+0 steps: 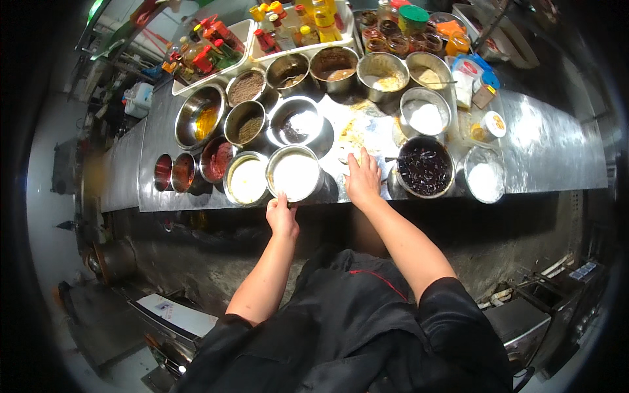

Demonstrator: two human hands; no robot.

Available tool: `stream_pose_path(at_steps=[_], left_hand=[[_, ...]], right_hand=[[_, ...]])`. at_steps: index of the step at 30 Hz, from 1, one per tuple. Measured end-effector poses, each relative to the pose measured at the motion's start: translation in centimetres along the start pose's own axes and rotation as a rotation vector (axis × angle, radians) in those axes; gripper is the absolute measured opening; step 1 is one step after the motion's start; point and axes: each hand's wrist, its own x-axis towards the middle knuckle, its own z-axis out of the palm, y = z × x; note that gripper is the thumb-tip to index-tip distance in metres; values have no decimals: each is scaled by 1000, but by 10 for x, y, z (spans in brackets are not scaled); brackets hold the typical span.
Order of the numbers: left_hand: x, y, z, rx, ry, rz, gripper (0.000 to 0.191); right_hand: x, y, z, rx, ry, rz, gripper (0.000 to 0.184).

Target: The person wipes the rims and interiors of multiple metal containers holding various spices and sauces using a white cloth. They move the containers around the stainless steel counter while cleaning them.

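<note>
My left hand [282, 217] grips the near rim of a metal pot of white contents [295, 173] at the front edge of a steel table [545, 147]. Close on its left stands a metal bowl of cream-coloured contents [247, 179]. My right hand [363, 177] lies palm down, fingers spread, on the wet, stained tabletop between that pot and a pot of dark, glossy contents [425, 167]. Some small thing by its fingertips is too glared to make out. Behind my hands are a bowl with a bright, shiny inside [296, 121] and a bowl of white powder [425, 112].
Several metal pots, one with brown granules [247, 87], line the back. Bottles fill a white tray [250, 54]; jars, one with a green lid [413, 18], stand back right. Red contents fill a bowl [216, 159] at left. A clear container of white contents [485, 175] stands front right.
</note>
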Motion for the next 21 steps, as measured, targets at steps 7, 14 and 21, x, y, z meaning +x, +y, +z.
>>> stream_pose_path(at_steps=[7,14,21], left_hand=[[-40,19,-7,109,-186,-234,22],[-22,58,-18,311,-615,-633,42],[0,125,8,289,-803,-524,37]], right_hand=[[20,5,18,-45,-91,94,45],[68,-17,-31,-69,-136,44,43],[139,-15,-52,-121,-81,-147,42]])
